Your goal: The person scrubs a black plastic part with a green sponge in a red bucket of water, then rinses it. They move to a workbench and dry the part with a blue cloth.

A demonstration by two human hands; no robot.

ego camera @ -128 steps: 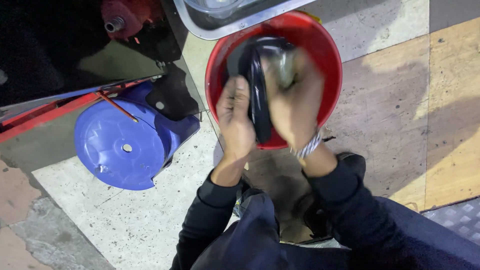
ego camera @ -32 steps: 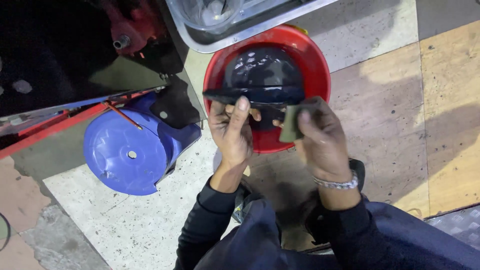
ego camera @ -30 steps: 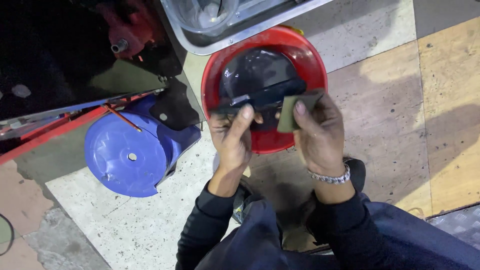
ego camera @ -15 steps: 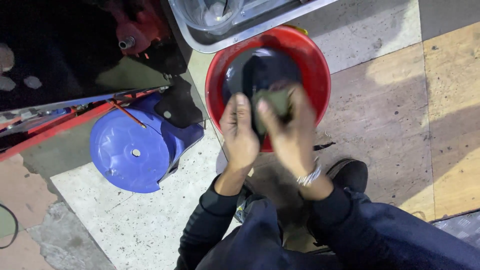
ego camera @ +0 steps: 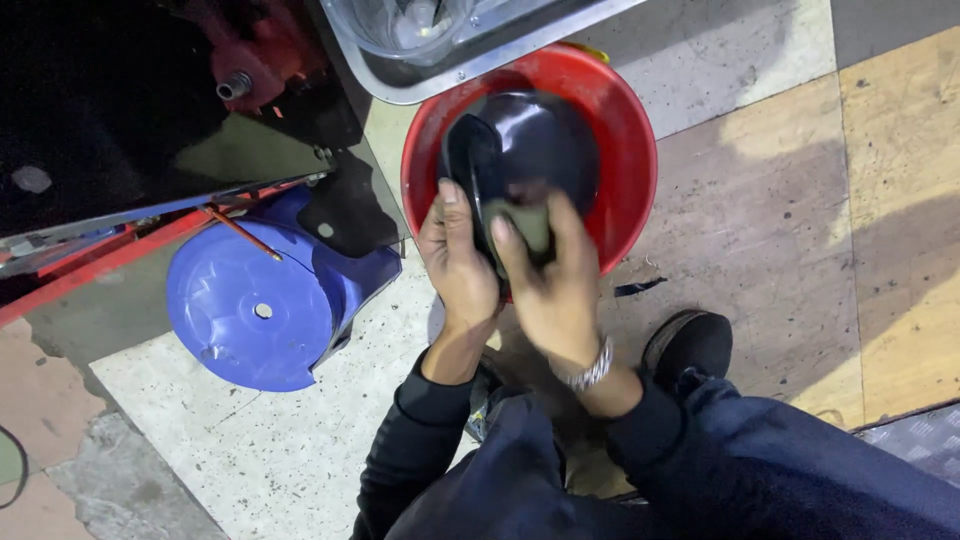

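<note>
2 bare hands work over a red basin [ego camera: 630, 150] on the tiled floor [ego camera: 760, 210], at the basin's near rim. Left hand [ego camera: 458, 262] is closed round the near-left edge of a glossy black curved shell [ego camera: 525, 140], thumb on top, fingers hidden underneath. Shell stands tilted on edge inside the basin, leaning toward the person. Right hand [ego camera: 555, 290] has its fingers pressed together on a small greenish scrub pad [ego camera: 528, 222], pad flat against the shell's lower face. A metal bracelet [ego camera: 590, 368] sits on the right wrist.

Handling, judged: shell looks like hard moulded plastic, stiff and light, approx. helmet-like in shape. Gloss and highlights suggest a wet surface, so prob. slippery; safest hold is the rim, where the left hand already has it, not the smooth dome. Can't tell if it is cracked or how thick it is. Pad looks soft and compressible, needs only finger pressure.

Around: a blue plastic stool [ego camera: 262, 305] lies tipped over, just left of the basin, w/ a thin red rod [ego camera: 240, 230] across its top. A metal tray [ego camera: 470, 60] overlaps the basin's far rim, clear containers inside it. Dark machine body w/ red parts [ego camera: 250, 60] fills the far-left corner of view. 1 black shoe [ego camera: 690, 345] sits near the basin's right side; dark trousers below.
</note>
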